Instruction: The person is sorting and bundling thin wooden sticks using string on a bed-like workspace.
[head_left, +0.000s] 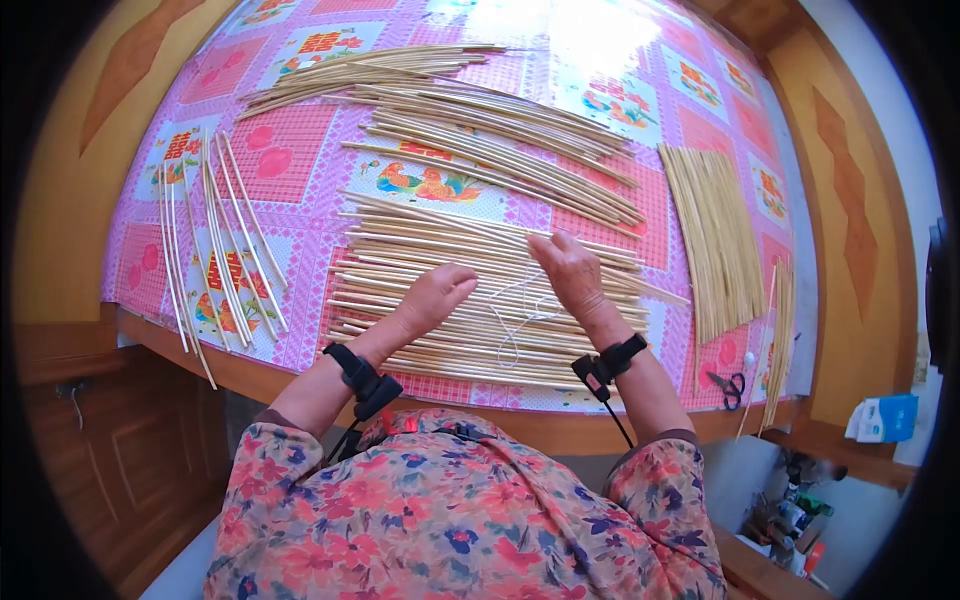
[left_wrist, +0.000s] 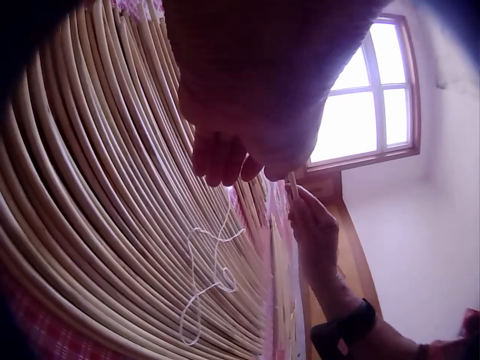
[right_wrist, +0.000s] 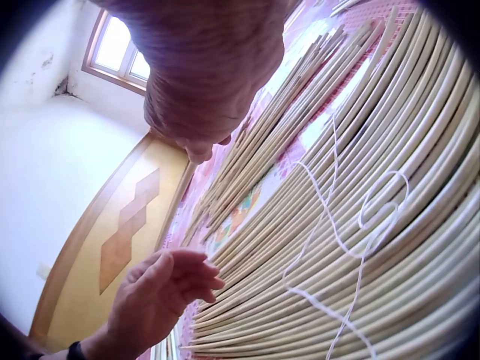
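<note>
A wide row of pale thin sticks (head_left: 430,325) lies side by side on the table in front of the person. Above the row's left part is the left hand (head_left: 437,297), its fingers loosely bent and no stick seen in it. Farther right, the right hand (head_left: 568,272) is over the upper sticks; in the left wrist view its thumb and fingers pinch a stick (left_wrist: 293,184). Loops of white string (head_left: 508,335) lie across the row between the hands. The string (right_wrist: 324,206) also crosses the sticks in the right wrist view.
Loose stick bundles (head_left: 500,140) lie beyond the row, and a few sticks (head_left: 225,240) at the left. On the right are a flat stick mat (head_left: 712,240), scissors (head_left: 732,388) and a narrow bundle (head_left: 780,340). A patterned cloth (head_left: 290,150) covers the table.
</note>
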